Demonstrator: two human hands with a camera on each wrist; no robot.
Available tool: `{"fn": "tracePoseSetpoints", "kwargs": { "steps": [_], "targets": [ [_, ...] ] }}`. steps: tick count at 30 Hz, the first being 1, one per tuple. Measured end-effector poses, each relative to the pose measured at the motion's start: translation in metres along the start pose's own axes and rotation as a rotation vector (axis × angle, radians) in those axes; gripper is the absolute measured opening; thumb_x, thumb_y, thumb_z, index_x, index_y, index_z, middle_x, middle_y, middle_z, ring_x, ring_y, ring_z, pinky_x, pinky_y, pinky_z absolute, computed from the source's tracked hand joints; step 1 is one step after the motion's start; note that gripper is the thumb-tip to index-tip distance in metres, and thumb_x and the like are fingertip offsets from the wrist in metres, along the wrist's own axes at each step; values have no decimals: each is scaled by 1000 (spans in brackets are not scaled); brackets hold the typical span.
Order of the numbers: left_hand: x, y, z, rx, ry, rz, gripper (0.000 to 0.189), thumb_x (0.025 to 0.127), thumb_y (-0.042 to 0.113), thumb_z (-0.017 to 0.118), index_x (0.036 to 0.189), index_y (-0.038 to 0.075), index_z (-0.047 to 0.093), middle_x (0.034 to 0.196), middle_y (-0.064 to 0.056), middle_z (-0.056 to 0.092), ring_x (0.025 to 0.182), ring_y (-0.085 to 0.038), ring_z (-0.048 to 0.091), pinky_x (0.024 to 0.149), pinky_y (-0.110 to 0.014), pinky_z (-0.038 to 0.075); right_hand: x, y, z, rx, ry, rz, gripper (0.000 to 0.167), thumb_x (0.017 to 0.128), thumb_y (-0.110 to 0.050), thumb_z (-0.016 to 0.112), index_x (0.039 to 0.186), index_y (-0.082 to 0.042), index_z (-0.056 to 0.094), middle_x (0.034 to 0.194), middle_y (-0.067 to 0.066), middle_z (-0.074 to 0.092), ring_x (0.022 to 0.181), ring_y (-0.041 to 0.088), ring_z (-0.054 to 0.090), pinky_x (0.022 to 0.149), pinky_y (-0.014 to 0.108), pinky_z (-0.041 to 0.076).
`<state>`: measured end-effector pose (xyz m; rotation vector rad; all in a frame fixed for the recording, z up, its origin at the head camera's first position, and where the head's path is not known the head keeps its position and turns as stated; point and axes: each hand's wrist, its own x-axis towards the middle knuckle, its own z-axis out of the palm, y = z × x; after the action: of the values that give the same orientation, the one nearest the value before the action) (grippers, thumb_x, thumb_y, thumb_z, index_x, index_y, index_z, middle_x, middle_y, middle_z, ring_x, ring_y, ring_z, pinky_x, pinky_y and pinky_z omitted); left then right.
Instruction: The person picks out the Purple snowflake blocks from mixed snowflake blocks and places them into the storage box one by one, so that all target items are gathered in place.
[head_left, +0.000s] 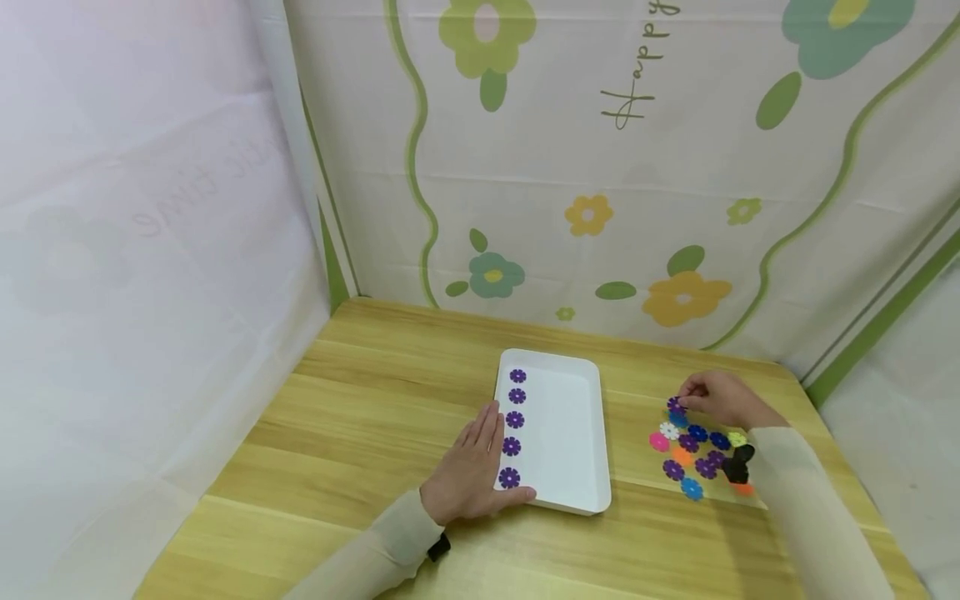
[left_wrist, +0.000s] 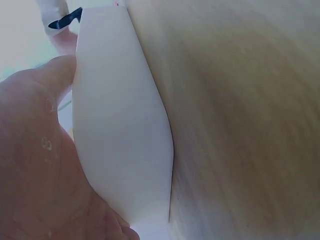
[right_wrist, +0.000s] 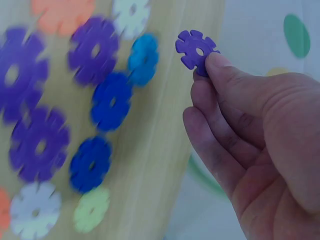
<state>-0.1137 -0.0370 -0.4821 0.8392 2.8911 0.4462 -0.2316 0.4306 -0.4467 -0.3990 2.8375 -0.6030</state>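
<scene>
My right hand pinches a purple snowflake disc between thumb and index finger, above a loose group of discs at the right of the table. At the left and near edges of the white tray rests my left hand, its fingers straight along the side and the thumb over the near-left corner. In the left wrist view the palm lies against the tray's outer wall. Several purple discs form a column along the tray's left side.
On the wooden table, right of the tray, lie loose discs in several colours: pink, white, orange, dark blue, light blue and yellow-green. A flower-patterned curtain hangs behind the table.
</scene>
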Motion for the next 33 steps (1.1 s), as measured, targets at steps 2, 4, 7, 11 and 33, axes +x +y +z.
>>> {"fn": "tracePoseSetpoints", "kwargs": {
  "steps": [2, 4, 7, 11, 33],
  "targets": [
    [0, 0, -1, 6, -1, -4, 120, 94, 82, 50, 165, -8, 18, 176, -27, 8, 165, -41, 14, 132, -52, 26, 8, -16, -1, 11, -5, -20, 9, 103, -14, 69, 99, -8, 76, 93, 7, 74, 79, 14, 61, 67, 26, 52],
    [-1, 0, -1, 4, 1, -4, 120, 93, 82, 51, 165, -9, 18, 176, -28, 8, 165, -41, 14, 132, -52, 27, 17, -32, -1, 21, -11, -53, 10, 103, -14, 69, 100, -7, 75, 93, 8, 74, 79, 15, 61, 68, 26, 52],
    [-1, -3, 1, -4, 15, 4, 119, 94, 82, 49, 165, -9, 18, 176, -28, 8, 164, -42, 14, 132, -53, 26, 31, -55, -4, 21, -20, -92, 10, 104, -15, 68, 101, -8, 75, 95, 8, 75, 81, 15, 63, 70, 25, 53],
    [-2, -5, 4, -14, 28, 5, 120, 94, 85, 45, 165, -9, 18, 176, -28, 7, 165, -43, 13, 132, -54, 26, 48, -84, -8, 18, -42, -132, 11, 105, -15, 67, 101, -10, 76, 95, 8, 76, 82, 16, 64, 70, 26, 53],
    [0, -2, 2, 17, -24, -30, 121, 92, 84, 50, 167, -5, 16, 177, -23, 6, 166, -36, 11, 133, -49, 25, 114, -147, 31, -13, -103, -167, 13, 101, -7, 69, 96, -5, 81, 96, 8, 80, 80, 15, 67, 74, 29, 57]
  ]
}}
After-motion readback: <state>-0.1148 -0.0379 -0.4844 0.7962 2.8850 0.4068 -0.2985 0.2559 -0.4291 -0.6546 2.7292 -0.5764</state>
